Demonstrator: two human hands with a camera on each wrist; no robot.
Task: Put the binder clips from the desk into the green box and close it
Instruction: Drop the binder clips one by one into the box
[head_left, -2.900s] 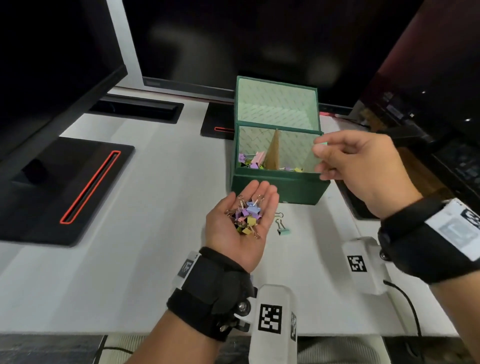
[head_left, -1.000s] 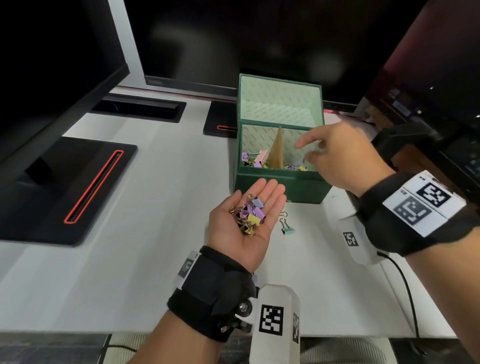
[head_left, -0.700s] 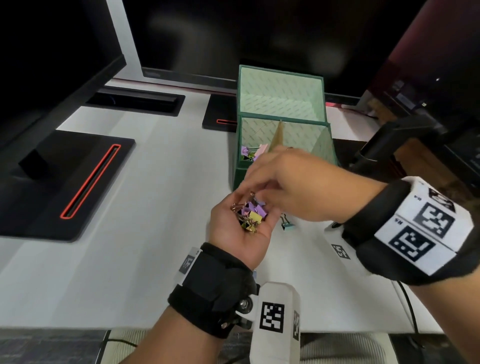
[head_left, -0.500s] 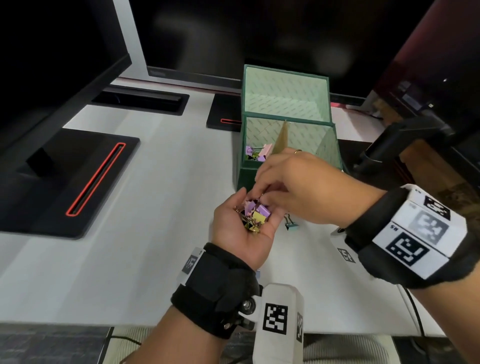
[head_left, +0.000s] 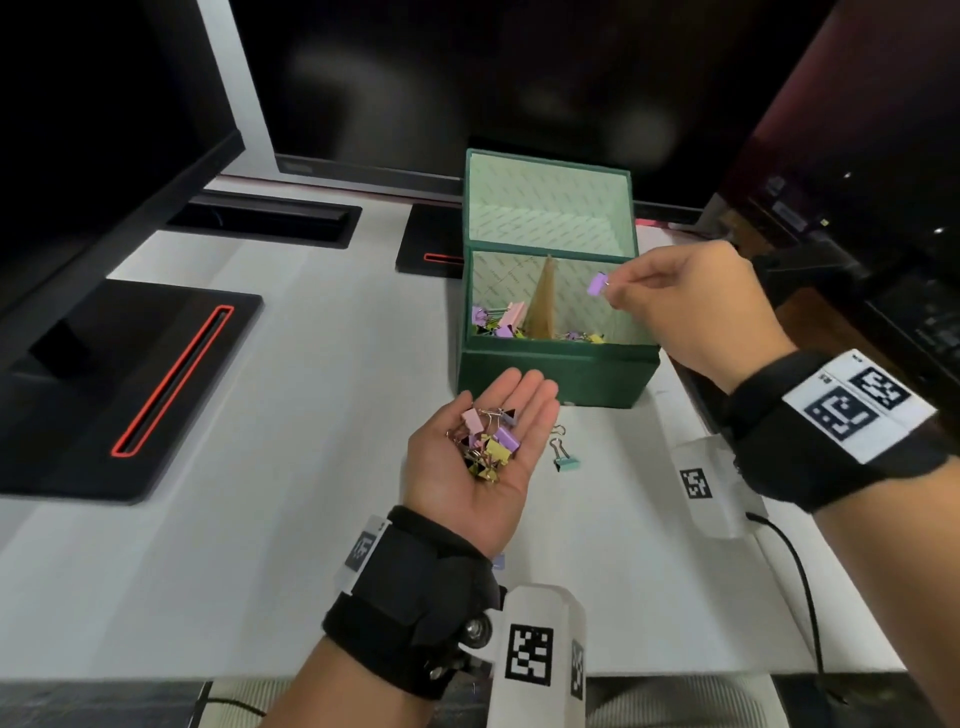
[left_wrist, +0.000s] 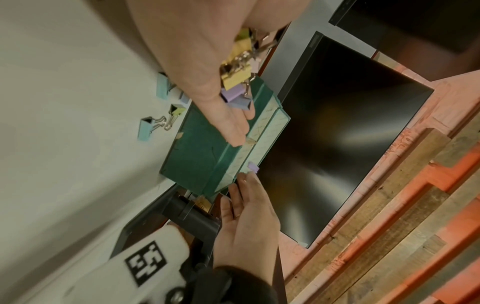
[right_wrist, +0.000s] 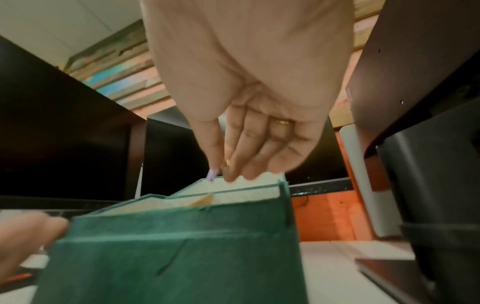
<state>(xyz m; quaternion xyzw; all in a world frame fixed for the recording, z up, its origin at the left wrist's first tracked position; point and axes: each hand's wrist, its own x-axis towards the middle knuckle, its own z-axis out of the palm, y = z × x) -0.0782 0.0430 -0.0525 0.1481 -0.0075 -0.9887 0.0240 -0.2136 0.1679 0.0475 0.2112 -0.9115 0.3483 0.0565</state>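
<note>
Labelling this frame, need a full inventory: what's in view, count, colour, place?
box: one, green, lid open, back of desk
clips in box: several, mixed pastels, on its floor
divider: one, tan, upright in box
palm clips: a handful, pink, purple, yellow
held clip: one, purple, over the box
desk clips: at least three, teal and yellow, in front of box
monitors: several, black, around desk
desk: one, white
left hand: palm up, flat
right hand: pinch grip on held clip

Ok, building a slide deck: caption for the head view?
Right hand pinches a purple clip above the open green box; left hand cradles more clips.
</note>
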